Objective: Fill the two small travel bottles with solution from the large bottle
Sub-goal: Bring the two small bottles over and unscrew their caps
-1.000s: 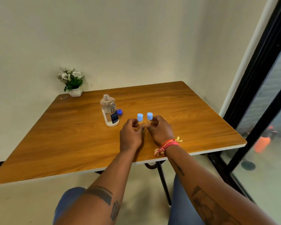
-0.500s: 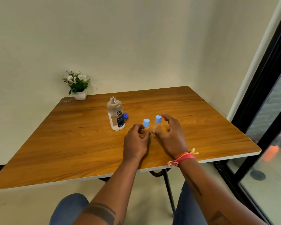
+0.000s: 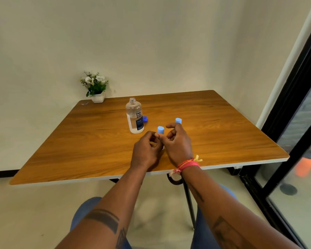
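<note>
Wooden and orange-brown, the table (image 3: 214, 126) carried everything. Near its middle the large bottle (image 3: 134, 116) stood upright and uncapped, its neck open, clear liquid filling the lower part behind a dark label. Its dark blue cap (image 3: 145, 119) lay on the wood just beside it, to the right. Both hands met in front of the bottle, closer to the near edge. The left hand (image 3: 145, 151) was curled round the body of one small bottle, of which only the light blue cap (image 3: 160, 129) rose above the fingers. The right hand (image 3: 178, 142) pressed against the left, thumb at the neck under that cap, other fingers loosely bent; whether it truly pinched the bottle could not be told. Past the right fingers the second small bottle showed only its light blue top (image 3: 178, 120), body hidden by the hand, apart from the first. A red and pink wristband (image 3: 188, 164) ringed the right wrist. At the far left corner sat a white pot of flowers (image 3: 96, 87).
</note>
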`<state>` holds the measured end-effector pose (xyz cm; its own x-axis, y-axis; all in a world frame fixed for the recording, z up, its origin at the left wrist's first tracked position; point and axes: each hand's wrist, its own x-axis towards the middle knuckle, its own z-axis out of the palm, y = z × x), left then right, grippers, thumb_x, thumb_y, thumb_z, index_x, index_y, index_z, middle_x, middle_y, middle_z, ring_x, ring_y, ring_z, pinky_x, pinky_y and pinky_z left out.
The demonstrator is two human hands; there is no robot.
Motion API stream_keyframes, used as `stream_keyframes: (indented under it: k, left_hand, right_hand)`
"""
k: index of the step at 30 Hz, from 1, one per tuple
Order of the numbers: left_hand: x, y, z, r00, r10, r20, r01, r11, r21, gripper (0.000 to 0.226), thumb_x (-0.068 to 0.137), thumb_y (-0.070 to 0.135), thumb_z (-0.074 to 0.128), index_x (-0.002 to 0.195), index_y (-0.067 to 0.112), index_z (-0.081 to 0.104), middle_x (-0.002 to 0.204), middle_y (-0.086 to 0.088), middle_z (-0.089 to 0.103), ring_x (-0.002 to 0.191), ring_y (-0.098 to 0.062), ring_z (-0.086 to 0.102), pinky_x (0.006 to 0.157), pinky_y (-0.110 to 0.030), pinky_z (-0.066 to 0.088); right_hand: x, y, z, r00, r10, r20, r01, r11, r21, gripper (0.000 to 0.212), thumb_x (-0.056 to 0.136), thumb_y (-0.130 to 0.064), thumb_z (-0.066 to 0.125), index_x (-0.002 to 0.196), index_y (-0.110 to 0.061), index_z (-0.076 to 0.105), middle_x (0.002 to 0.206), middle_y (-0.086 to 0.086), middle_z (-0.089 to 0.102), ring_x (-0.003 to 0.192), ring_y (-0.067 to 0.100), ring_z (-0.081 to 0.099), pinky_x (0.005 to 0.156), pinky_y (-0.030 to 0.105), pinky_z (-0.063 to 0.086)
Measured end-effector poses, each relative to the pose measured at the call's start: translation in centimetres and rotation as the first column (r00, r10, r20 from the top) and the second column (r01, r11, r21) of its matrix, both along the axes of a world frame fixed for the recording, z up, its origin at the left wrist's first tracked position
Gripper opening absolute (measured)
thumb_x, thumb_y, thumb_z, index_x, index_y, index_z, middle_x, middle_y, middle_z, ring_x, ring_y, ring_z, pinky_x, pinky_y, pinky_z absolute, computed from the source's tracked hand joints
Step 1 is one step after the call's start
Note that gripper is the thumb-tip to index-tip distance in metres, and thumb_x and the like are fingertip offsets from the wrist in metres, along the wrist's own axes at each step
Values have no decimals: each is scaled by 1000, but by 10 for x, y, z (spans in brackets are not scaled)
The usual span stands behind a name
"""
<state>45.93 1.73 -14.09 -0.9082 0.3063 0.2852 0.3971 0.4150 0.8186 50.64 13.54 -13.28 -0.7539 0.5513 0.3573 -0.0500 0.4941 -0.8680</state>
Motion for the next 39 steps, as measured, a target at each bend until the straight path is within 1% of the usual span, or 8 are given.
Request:
stream_keyframes:
  k: [3,12,20,23,26,31,35,39]
  left_hand:
    - [-1,-6,0,1000,-11,15,11,1000,0,16,93,40,67,108,34,64,94,15,69,82,-4,67,66,-23,55]
    - [-1,-14,2,999,-39,36,38,999,13,24,94,42,66,117,34,67,100,15,69,83,-2,65,66,-19,51]
    - [-1,-11,4,996,-81,32,82,996,-18,23,95,45,64,113,33,70,98,16,70,80,0,66,69,-24,55]
    - [-1,-11,3,997,-74,26,75,997,-29,18,96,41,64,112,34,69,98,17,69,81,1,65,66,-18,51]
    - [-2,-11,3,998,-57,24,57,998,-30,18,97,39,63,112,30,69,100,15,70,81,0,66,66,-18,51]
    - [-2,-12,2,998,-64,9,64,997,-35,28,97,43,62,121,31,69,103,13,70,83,-2,66,67,-19,52]
    - [0,-11,5,997,-74,17,74,997,-29,26,96,43,63,119,33,70,100,15,70,81,-2,66,68,-23,55]
    - [1,-11,4,998,-61,19,62,998,-25,24,97,43,61,118,33,69,101,13,70,82,-4,66,70,-28,57]
  right_hand:
    - [-8,-8,9,1000,13,26,-11,997,-75,36,79,-45,82,103,-30,61,81,-2,66,75,16,67,67,44,61]
    - [-12,-17,3,999,38,2,-37,992,-124,18,89,-40,75,100,-30,63,96,-1,66,88,16,66,78,38,61]
    - [-6,-9,2,994,108,1,-108,994,18,30,102,-28,58,130,-19,65,117,-2,64,109,15,62,97,41,54]
    - [-5,-10,4,996,92,6,-92,994,-55,37,94,-38,70,127,-24,60,105,-7,64,92,11,66,81,33,59]
    - [-8,-12,8,999,41,34,-36,991,-128,39,84,-41,80,112,-24,58,98,-9,64,88,7,64,70,21,53]
    - [-10,-14,2,997,69,-25,-73,970,-230,20,92,-36,72,108,-26,65,102,-7,68,89,6,68,77,28,59]
    - [-6,-14,-1,995,94,-36,-98,985,-144,29,100,-31,63,126,-19,66,116,-4,63,104,8,62,94,36,57]
    - [-7,-17,-2,994,96,-44,-102,984,-143,31,95,-39,68,123,-25,65,109,-4,65,100,12,66,87,39,60]
